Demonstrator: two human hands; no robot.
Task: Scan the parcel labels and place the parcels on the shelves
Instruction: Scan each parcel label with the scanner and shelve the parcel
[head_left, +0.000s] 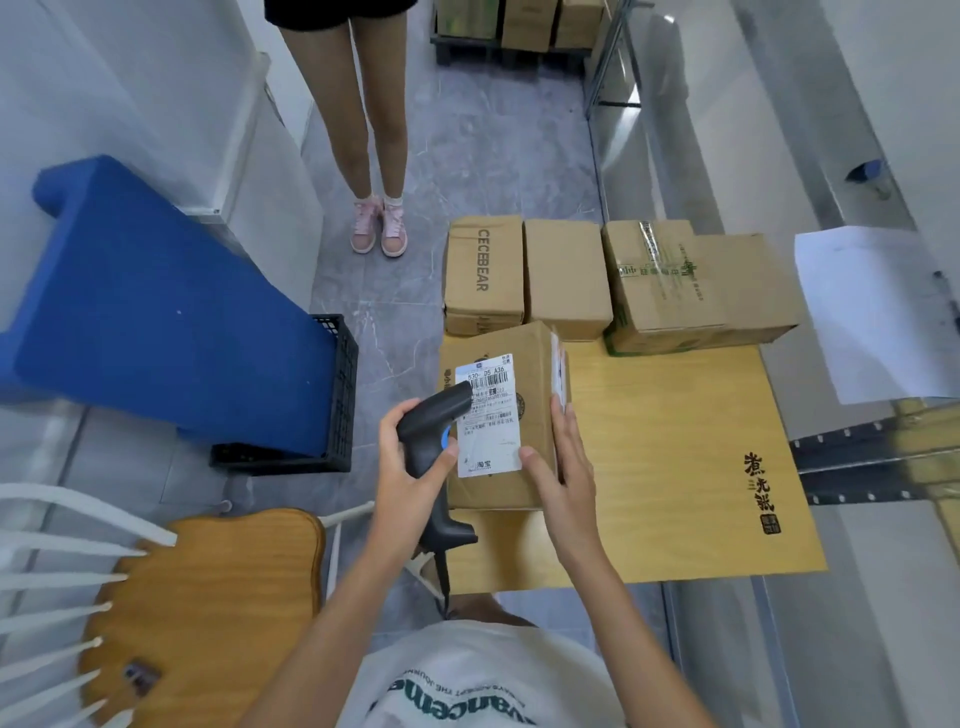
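A brown cardboard parcel (530, 374) with a white shipping label (491, 431) on top sits on a large flat yellow-brown box (670, 457). My left hand (410, 467) grips a black handheld scanner (434, 415) whose head points at the label's barcode. My right hand (563, 462) holds the parcel's right side, thumb on top beside the label and fingers along the edge. Three more cardboard boxes stand beyond it: one marked CECEBEAR (483, 270), a plain one (566, 275) and a taped one (691, 286).
A person (374, 145) in pink shoes stands ahead on the grey floor. To the left are a blue pad (156, 312) over a black crate (340, 395) and a wooden chair (208, 587). Metal shelving (872, 457) runs along the right. More boxes (519, 21) sit far ahead.
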